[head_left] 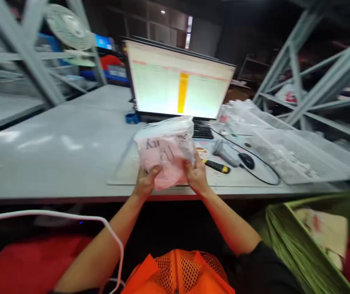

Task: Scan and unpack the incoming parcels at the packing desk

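A clear plastic bag [169, 151] with something pink inside and dark lettering on its front is held up over the near edge of the table. My left hand [146, 179] grips its lower left side, the thumb lying across the front. On the opposite side my right hand [197, 173] is closed around the lower right edge. What the pink contents are I cannot make out. Behind the bag stands a lit monitor [178, 81], with a black keyboard [202, 130] partly hidden by the bag.
To the right lie a box cutter [217, 166], a grey barcode scanner [225, 153] and a black mouse [246, 161] with its cable. Translucent plastic bins [297, 155] line the table's right side. A green container [310, 237] stands below, and metal shelf frames flank the white table [70, 143].
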`<state>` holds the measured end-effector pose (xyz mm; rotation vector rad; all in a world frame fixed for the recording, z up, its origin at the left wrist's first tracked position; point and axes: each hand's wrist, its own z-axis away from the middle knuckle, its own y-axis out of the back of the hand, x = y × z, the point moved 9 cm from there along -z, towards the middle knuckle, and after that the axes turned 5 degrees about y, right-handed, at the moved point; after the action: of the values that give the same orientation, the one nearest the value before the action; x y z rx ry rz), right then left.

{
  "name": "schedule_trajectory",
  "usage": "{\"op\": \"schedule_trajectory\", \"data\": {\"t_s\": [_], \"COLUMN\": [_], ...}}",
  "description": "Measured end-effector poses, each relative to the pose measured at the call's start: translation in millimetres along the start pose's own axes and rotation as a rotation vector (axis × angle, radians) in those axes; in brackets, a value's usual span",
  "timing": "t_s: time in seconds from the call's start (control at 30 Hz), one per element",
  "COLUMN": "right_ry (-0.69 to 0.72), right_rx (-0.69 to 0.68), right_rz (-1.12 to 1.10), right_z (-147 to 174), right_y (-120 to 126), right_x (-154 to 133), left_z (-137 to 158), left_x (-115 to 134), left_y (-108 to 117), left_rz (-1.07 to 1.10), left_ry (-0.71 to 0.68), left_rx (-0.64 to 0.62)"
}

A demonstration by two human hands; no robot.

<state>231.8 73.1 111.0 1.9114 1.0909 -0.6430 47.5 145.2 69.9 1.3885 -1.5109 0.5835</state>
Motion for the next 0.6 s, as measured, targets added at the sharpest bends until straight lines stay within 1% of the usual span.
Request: {"op": "schedule_trajectory", "data": {"t_s": [0.03, 0.07, 0.1, 0.17, 0.2, 0.27, 0.3, 0.37, 0.43, 0.5, 0.6], "right_ry": [-0.080, -0.176, -0.267, -0.401, -0.447, -0.525, -0.563, -0.609, -0.570, -0.476, -0.336], "right_rx": [0.076, 0.161, 0.249, 0.430, 0.531, 0.698, 0.750, 0.780, 0.779, 0.808, 0.925], "right_rz": [-0.030, -0.042, -0.047, -0.102, -0.178, -0.409, -0.530, -0.707, -0.768, -0.754, -0.608], "right_z": [1.0, 2.4, 3.5, 3.4, 2.8, 2.2, 2.5, 4.6, 9.8, 18.6, 32.9], "right_y": [-20.5, -33.7, -40.7, -40.5, -35.5, -24.9, -20.7, -11.7, 6.3, 35.7, 97.8], "right_x": [11.4, 23.9, 36.0, 57.1, 66.9, 86.5, 95.1, 105.7, 106.1, 100.2, 84.7], "left_z": [14.2, 26.9, 38.2, 56.9, 64.8, 76.0, 78.6, 76.5, 67.5, 56.3, 44.3], "left_x": [-10.3, -18.7, -25.8, -37.5, -43.3, -53.2, -56.5, -56.7, -48.1, -34.9, -10.5], "left_y": [17.6, 28.0, 31.8, 27.8, 22.9, 11.3, 5.9, -4.1, -12.3, -24.4, -49.6], "left_rz": [0.038, 0.098, 0.167, 0.289, 0.330, 0.381, 0.425, 0.555, 0.703, 0.802, 0.863], "left_ry": [0.044, 0.079, 0.107, 0.153, 0.188, 0.268, 0.300, 0.322, 0.303, 0.307, 0.342], "left_rx": [0.103, 0.194, 0.267, 0.377, 0.415, 0.437, 0.426, 0.360, 0.285, 0.189, 0.014]}}
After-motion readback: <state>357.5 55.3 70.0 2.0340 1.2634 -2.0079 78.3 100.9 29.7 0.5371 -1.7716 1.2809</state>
